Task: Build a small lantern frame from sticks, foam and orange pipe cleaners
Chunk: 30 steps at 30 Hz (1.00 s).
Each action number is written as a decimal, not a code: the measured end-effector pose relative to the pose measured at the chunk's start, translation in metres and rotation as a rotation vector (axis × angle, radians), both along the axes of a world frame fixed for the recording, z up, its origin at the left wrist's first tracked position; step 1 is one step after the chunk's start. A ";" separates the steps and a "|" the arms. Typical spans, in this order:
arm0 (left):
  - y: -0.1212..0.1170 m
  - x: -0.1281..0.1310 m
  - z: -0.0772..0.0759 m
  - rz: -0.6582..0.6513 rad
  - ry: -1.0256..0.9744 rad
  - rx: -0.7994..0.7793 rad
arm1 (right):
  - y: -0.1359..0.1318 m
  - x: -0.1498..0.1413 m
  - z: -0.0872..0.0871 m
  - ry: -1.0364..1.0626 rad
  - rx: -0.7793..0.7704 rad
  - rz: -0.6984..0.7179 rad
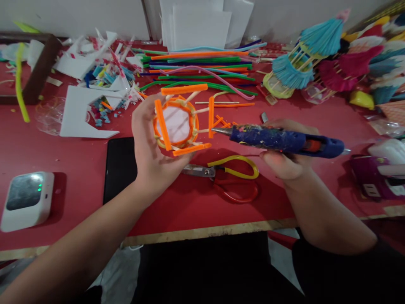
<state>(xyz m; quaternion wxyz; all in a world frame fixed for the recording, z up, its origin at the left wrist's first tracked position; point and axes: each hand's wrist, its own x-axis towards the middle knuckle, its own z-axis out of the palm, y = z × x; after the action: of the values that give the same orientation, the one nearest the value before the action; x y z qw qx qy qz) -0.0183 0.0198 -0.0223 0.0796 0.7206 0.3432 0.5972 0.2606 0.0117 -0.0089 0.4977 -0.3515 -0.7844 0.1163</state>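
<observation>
My left hand (148, 147) is wrapped round a small round craft frame (177, 122) with a pale base, an orange rim and several light sticks. Short orange pipe-cleaner pieces (184, 89) lie across the stick ends, forming a broken ring. In my right hand (287, 162) is a blue glue gun (268, 138), smeared with old glue. Its metal nozzle points left and reaches the right-hand orange piece (211, 117); whether they touch, I cannot tell. Below the hands, scissors (234, 173) with one yellow and one red handle lie on the red table.
Long coloured pipe cleaners (202, 67) lie at the back before white sheets (199, 29). Finished paper-roofed models (294, 67) stand at the back right. Scraps (107, 76) and a cut white board (76, 112) lie left, near a black phone (120, 169) and a white device (28, 200).
</observation>
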 end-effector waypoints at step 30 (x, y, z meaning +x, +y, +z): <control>-0.002 -0.002 0.003 -0.034 -0.025 -0.044 | 0.001 0.001 0.002 0.029 -0.025 0.019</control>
<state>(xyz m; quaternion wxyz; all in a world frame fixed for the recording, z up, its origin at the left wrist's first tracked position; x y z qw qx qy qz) -0.0200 0.0179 -0.0198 0.1099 0.7170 0.3427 0.5969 0.2612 0.0127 -0.0072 0.5037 -0.3485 -0.7787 0.1357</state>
